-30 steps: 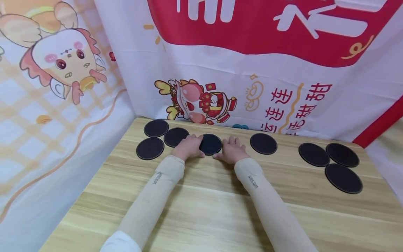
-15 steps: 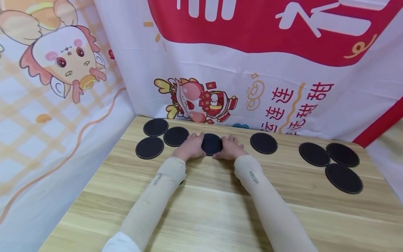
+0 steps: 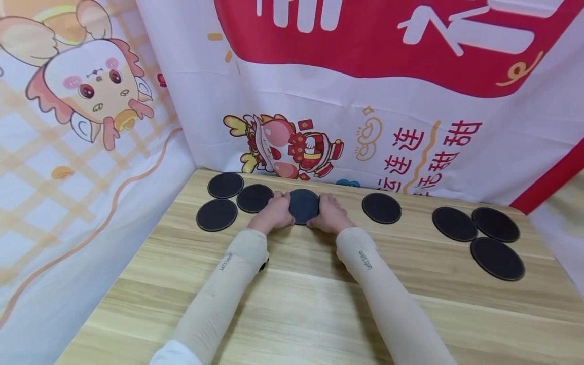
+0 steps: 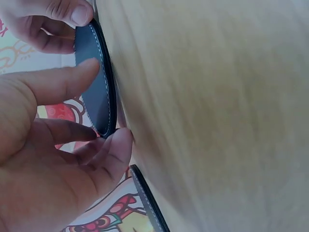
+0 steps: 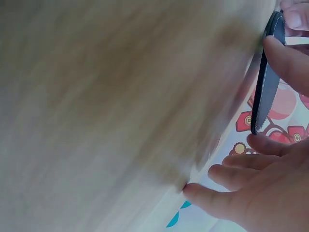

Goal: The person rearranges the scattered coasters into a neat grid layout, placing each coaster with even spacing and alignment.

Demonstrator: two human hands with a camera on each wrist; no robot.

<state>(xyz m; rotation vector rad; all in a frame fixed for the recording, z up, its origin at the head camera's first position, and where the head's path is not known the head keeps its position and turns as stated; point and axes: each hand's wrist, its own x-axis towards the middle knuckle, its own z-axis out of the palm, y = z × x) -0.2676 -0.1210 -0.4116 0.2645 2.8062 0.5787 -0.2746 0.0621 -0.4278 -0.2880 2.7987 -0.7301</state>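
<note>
Black coaster [image 3: 304, 207] sits btwn both hands near the back edge of the wood table [image 3: 292, 309], just in front of the printed cloth [image 3: 365, 88]; can't tell if it's flat down or slightly lifted. L hand [image 3: 274, 213] grips its L side, fingertips at the rim, thumb over the top face in the L wrist view. R hand [image 3: 331, 213] grips the R side, thumb on the near rim, index tip at the edge, other fingers spread, one seemingly touching the table. L coaster trio [image 3: 216, 215] lies by the L hand, lone coaster [image 3: 382, 208] is R of the R hand, and R coaster trio [image 3: 498, 258] is farther off. Handling, my guess: light, fairly stiff, prob leather-like w/ pale stitching, not fragile, maybe a bit slick on top. Edge looks layered, so it may be >1 disc; can't confirm. If stacked, layers could slide apart, so best hold = opposite sides of the rim, thumbs near side, fingers behind, even light pressure, w/o pushing on the middle.
</note>
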